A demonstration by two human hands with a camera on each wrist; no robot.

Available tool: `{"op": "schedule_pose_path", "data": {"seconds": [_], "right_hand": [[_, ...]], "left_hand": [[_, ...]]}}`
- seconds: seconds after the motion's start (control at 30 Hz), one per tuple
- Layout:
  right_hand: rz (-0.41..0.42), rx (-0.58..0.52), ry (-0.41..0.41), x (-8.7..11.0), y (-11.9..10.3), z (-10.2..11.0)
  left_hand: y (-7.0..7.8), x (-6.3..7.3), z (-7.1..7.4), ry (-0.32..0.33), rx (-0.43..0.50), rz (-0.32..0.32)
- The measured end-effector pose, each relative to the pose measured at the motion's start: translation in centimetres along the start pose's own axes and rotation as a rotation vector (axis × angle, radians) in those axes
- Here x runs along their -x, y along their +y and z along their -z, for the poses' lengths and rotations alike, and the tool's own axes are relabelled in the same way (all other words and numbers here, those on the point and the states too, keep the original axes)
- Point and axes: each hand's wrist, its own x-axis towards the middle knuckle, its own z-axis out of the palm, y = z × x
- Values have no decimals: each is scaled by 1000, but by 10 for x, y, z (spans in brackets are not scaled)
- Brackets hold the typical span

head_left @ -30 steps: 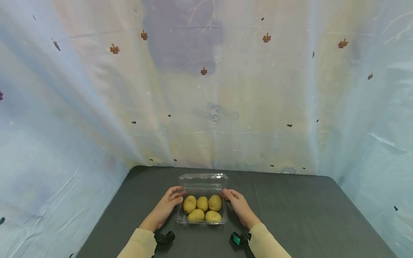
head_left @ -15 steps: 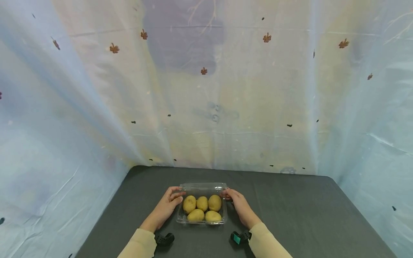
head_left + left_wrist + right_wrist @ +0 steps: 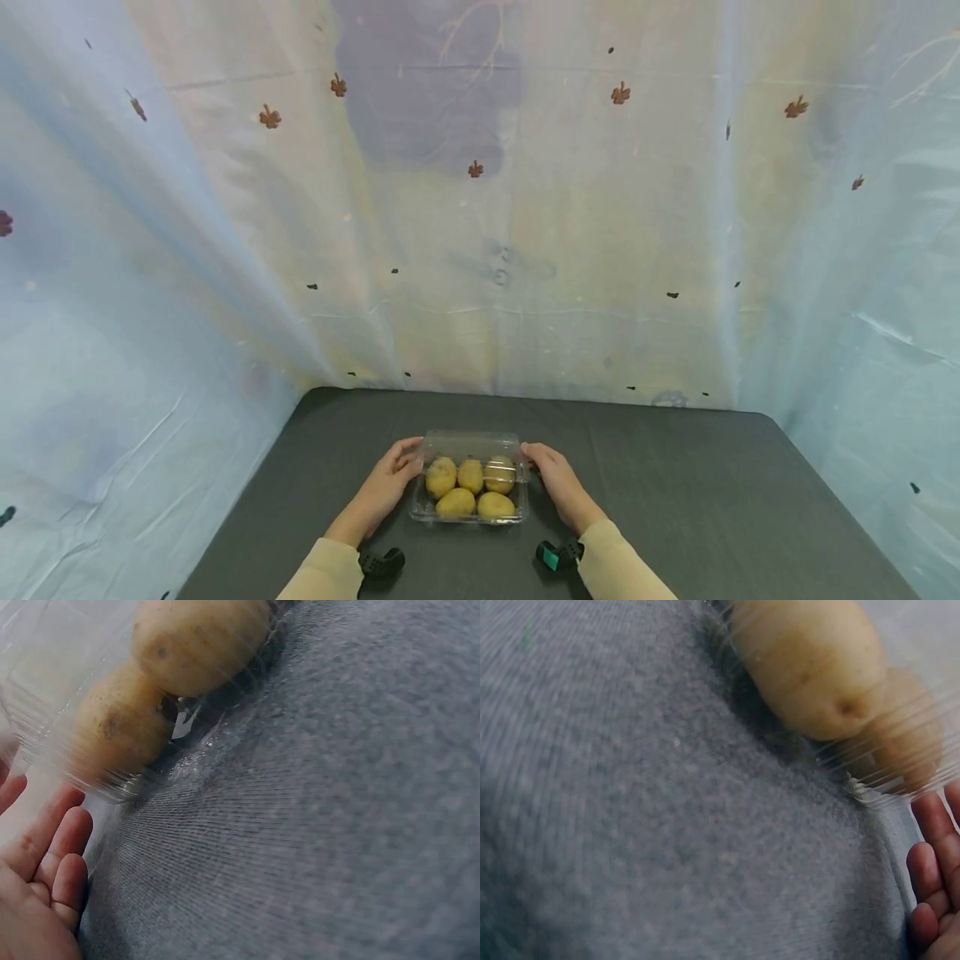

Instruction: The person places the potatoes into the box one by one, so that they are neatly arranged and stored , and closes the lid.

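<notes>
In the head view a clear plastic clamshell container [image 3: 468,520] lies on the dark table, holding several yellow potatoes [image 3: 455,502]. Its transparent lid [image 3: 469,442] leans forward over the back potatoes, partly lowered. My left hand [image 3: 384,487] is at the lid's left side, with fingertips at the plastic. At the right side, my right hand [image 3: 561,486] reaches the lid's edge with its fingertips. Both wrist views show loosely bent fingers [image 3: 69,832] [image 3: 926,870] beside the container, close to potatoes [image 3: 124,724] [image 3: 810,664] seen through the plastic. The thumbs are mostly out of the wrist views.
A dark grey cloth-covered table [image 3: 675,500] spreads around the container. Pale plastic curtains [image 3: 495,250] with leaf prints hang behind it and at both sides. Black straps [image 3: 382,563] sit at the wrists, below the cream sleeves.
The lid has swung from standing up at the back to leaning forward over the back row of potatoes. Both hands stay at the sides, their fingers shifting slightly with it.
</notes>
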Motion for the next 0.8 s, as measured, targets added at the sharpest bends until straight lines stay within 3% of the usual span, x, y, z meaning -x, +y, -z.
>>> {"op": "schedule_pose_path", "data": {"seconds": [0.23, 0.47, 0.8], "right_hand": [[3, 4, -11, 2, -1, 0], [-37, 8, -16, 18, -2, 0], [-29, 31, -134, 56, -7, -4]], "left_hand": [[0, 6, 0, 55, -64, 52], [8, 23, -2, -8, -45, 111], [3, 49, 1, -85, -9, 124]]}}
